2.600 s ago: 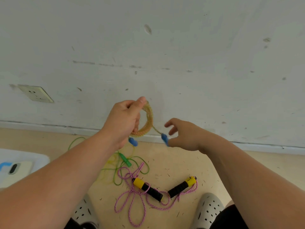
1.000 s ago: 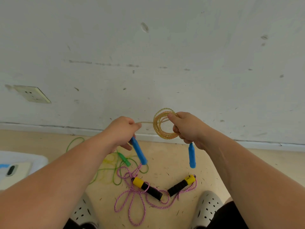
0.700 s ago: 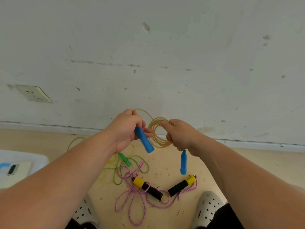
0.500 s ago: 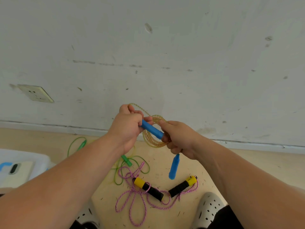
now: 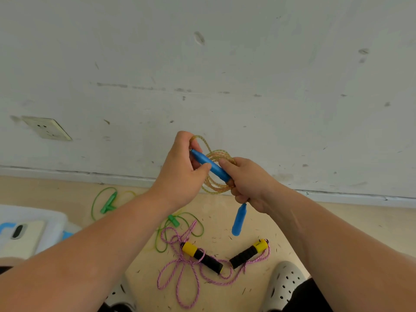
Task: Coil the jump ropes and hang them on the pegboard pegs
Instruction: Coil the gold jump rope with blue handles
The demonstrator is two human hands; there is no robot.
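A pink rope [image 5: 180, 275] and a green rope [image 5: 180, 230] lie loose by the feet. Higher, the left hand [image 5: 182, 176] grips a blue handle [image 5: 210, 165] laid across the yellow coil [image 5: 212, 189], which the right hand [image 5: 249, 183] pinches (tying off, seemingly). Next comes cinching it snug; the wall [image 5: 225, 64] beyond shows no pegboard.

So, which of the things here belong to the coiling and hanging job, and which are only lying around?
Job: yellow jump rope, coiled in the right hand, one blue handle in the left hand; pink jump rope and green jump rope on the floor.
Not part of it: wall socket, white box, worn clogs.
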